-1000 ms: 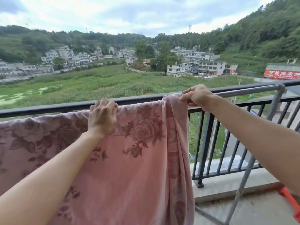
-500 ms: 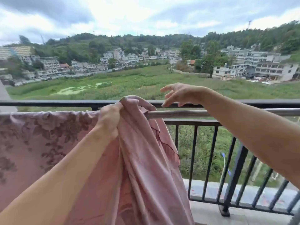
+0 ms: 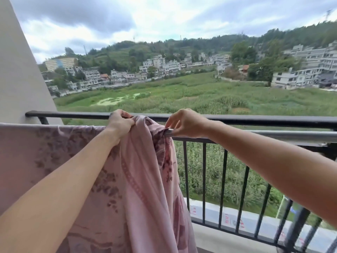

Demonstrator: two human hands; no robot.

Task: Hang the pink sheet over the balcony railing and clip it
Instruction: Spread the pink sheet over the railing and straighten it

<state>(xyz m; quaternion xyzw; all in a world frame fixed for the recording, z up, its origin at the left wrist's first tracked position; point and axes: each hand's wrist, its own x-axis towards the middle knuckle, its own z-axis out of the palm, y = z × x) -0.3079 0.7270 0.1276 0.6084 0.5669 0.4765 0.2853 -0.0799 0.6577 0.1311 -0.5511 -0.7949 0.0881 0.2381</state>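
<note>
The pink sheet (image 3: 142, 179) with a dark floral print hangs over a silver metal bar (image 3: 273, 136) that runs just inside the black balcony railing (image 3: 255, 119). Its left part is spread flat along the bar; its right end is bunched into folds. My left hand (image 3: 120, 123) grips the bunched top of the sheet at the bar. My right hand (image 3: 184, 123) pinches the sheet's right edge against the bar with thumb and fingertips. No clip is in view.
A beige wall (image 3: 16, 79) closes the balcony on the left, where the railing ends. Black vertical bars (image 3: 204, 179) stand below the rail, above a concrete ledge (image 3: 228, 240). Beyond lie green fields, buildings and hills.
The view has swung left, bringing the wall into sight. My right hand let go of the sheet, hovered open, and now pinches its right edge on the bar. The sheet's right end has become bunched.
</note>
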